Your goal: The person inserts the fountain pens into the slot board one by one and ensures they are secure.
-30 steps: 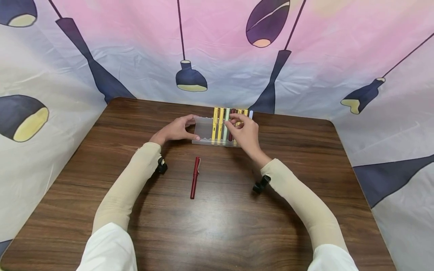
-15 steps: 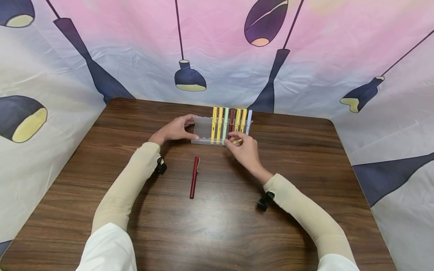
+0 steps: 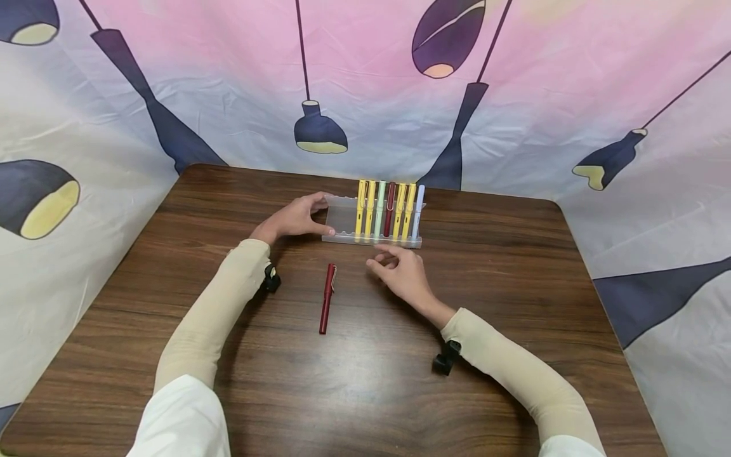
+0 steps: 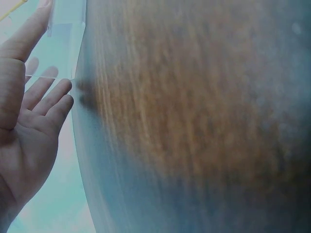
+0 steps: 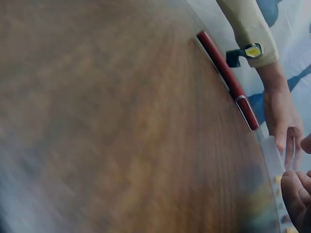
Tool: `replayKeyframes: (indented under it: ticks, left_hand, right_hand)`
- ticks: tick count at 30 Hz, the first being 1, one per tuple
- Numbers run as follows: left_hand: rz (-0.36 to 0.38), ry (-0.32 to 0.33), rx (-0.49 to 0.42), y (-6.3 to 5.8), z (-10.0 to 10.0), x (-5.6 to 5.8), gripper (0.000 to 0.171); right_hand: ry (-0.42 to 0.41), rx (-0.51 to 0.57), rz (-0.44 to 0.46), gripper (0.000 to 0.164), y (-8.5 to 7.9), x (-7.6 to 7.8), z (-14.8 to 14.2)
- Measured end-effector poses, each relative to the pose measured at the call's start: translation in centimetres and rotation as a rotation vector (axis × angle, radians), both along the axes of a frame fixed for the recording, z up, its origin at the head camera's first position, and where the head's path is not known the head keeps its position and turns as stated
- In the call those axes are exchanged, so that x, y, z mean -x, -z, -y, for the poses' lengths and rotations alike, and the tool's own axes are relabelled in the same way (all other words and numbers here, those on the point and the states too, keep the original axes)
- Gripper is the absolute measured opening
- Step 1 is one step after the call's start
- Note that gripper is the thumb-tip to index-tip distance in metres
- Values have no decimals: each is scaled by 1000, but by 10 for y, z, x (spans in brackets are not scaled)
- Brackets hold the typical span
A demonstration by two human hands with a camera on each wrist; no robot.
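A clear plastic pen rack (image 3: 341,219) stands toward the back of the table. My left hand (image 3: 294,218) holds its left end, thumb at the front edge and fingers at the back; the left wrist view shows some fingers (image 4: 52,99) near the clear sheet. Side by side in the rack's right part lean yellow pens (image 3: 360,209), a mint green pen (image 3: 379,209), a dark red pen (image 3: 390,209) and a pale blue pen (image 3: 419,211). Just in front of the rack, my right hand (image 3: 404,274) hovers with loosely bent fingers, holding nothing. Another dark red pen (image 3: 327,298) lies on the table between my forearms.
The brown wood-grain table (image 3: 377,393) has rounded back corners. Behind it hangs a cloth backdrop (image 3: 240,114) printed with lamps. A small black camera (image 3: 447,357) is strapped at my right wrist, another camera (image 3: 271,278) at my left.
My right hand has come down from the pens in the rack toward me, leaving them uncovered. My left hand and the loose dark red pen have stayed in place.
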State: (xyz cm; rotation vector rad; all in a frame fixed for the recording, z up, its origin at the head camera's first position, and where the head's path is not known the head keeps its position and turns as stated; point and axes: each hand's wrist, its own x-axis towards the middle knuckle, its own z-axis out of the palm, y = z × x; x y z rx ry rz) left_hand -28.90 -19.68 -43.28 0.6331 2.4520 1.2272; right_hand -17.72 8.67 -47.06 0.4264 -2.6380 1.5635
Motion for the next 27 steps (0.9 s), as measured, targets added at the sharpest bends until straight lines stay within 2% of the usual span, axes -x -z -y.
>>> replayKeyframes:
  ticks: [4,12,18,23,27]
  left_hand:
    - [-1,11,-2,-9,-2,-6,83]
    - [-13,-20,9,14,4,9,86]
    - [-24,-20,17,19,5,14,88]
    - [-13,-22,18,16,4,11,86]
    - [6,-11,18,1,1,1,85]
  right_hand:
    - [-40,-18,15,40,0,-7,6]
    - [-125,-67,50,45,-4,-16,19]
    - [-148,-79,70,48,-4,-16,28]
    - [-165,-107,88,50,-5,-14,35]
    - [-186,-117,89,50,-5,-14,42]
